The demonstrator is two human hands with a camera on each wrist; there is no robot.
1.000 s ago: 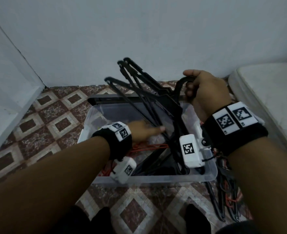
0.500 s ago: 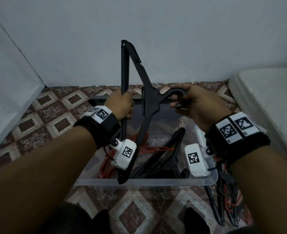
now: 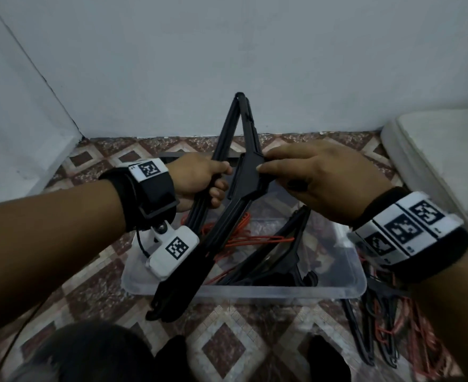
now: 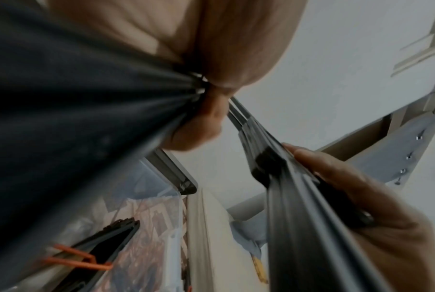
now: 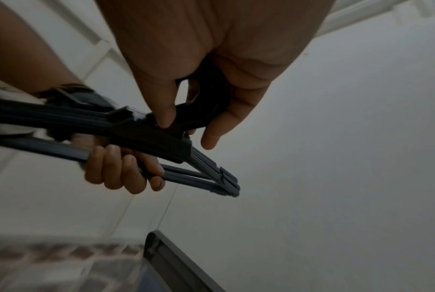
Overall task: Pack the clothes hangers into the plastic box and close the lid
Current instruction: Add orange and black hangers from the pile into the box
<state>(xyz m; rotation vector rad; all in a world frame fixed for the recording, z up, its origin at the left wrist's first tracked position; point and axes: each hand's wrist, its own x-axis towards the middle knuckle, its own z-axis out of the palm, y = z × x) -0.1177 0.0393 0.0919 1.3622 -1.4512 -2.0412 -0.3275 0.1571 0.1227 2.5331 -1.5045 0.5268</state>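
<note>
A stacked bundle of black clothes hangers point(image 3: 238, 188) stands nearly upright above the clear plastic box point(image 3: 282, 292). My left hand point(image 3: 199, 179) grips the bundle's bottom bars point(image 5: 126, 168). My right hand point(image 3: 304, 175) pinches the neck and holds the hooks point(image 5: 186, 114). The bundle's lower tip point(image 3: 161, 310) hangs over the box's near left corner. Inside the box lie more black hangers point(image 3: 276, 260) and orange wire hangers point(image 3: 241, 238). In the left wrist view the bundle point(image 4: 273, 164) is blurred, close to the lens.
The box's dark lid point(image 3: 172, 157) stands behind the box by the wall. More black and orange hangers point(image 3: 384, 326) lie on the patterned tile floor right of the box. A white mattress point(image 3: 442, 150) is at the right. My feet point(image 3: 323, 359) are in front of the box.
The fanned-out hangers have been gathered into one tight bundle. My left hand rose from the box to grip the bars. Both hands then shifted the bundle lower and slightly left over the box.
</note>
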